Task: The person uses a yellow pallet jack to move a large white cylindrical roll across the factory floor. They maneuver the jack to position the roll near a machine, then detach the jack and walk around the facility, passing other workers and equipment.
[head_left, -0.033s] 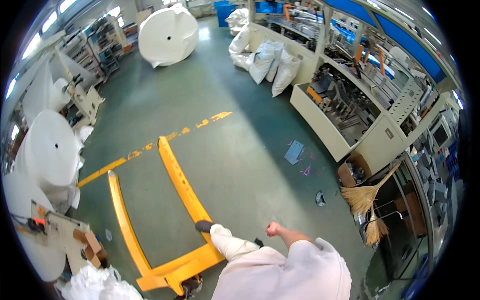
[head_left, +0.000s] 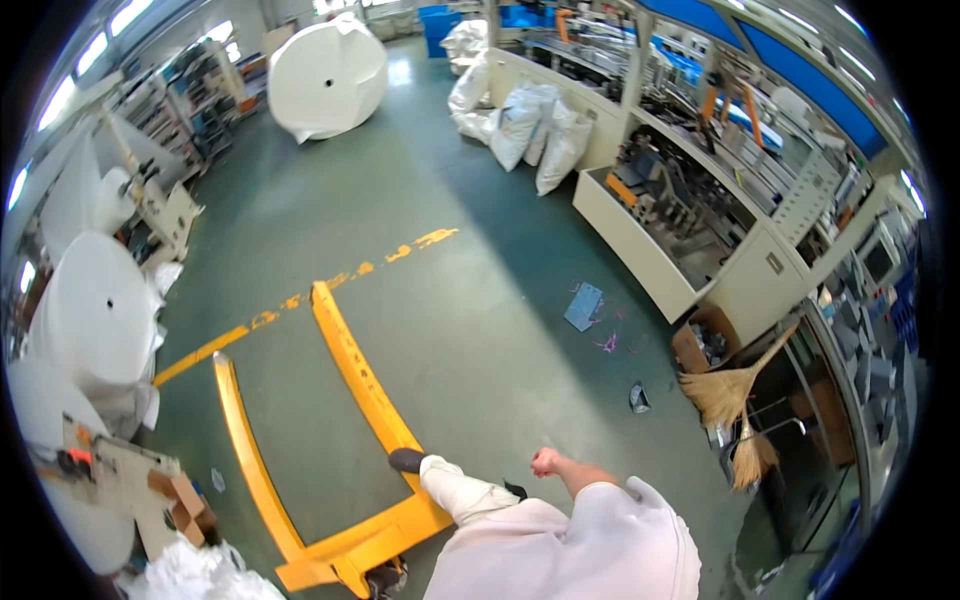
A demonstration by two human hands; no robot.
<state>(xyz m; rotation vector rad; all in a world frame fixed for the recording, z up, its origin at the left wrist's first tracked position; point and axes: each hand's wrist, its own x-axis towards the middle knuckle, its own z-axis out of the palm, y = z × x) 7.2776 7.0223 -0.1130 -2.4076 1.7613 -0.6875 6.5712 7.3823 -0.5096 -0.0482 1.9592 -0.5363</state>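
My right hand [head_left: 545, 462] hangs in front of my white garment [head_left: 570, 550] with its fingers curled into a loose fist. I see nothing in it, and it touches nothing. My left hand is out of view. To the left, low on the floor, lies a yellow pallet jack [head_left: 375, 535] with two long forks, the nearest thing to my hand. My dark shoe [head_left: 406, 460] is at the right fork [head_left: 362, 375], overlapping it; whether it rests on the fork I cannot tell. The left fork [head_left: 245, 435] carries no load.
White rolls [head_left: 328, 85] stand at the far left and along the left side [head_left: 95, 310]. White sacks [head_left: 525, 120] lean on a long machine [head_left: 745, 275] at right. A cardboard box [head_left: 705, 340], straw brooms [head_left: 725, 395] and a blue sheet [head_left: 583, 306] lie nearer. A worn yellow line crosses the floor.
The whole view has shifted slightly, with the forks' tips a little lower and the far roll a little left. My right hand keeps its curled shape.
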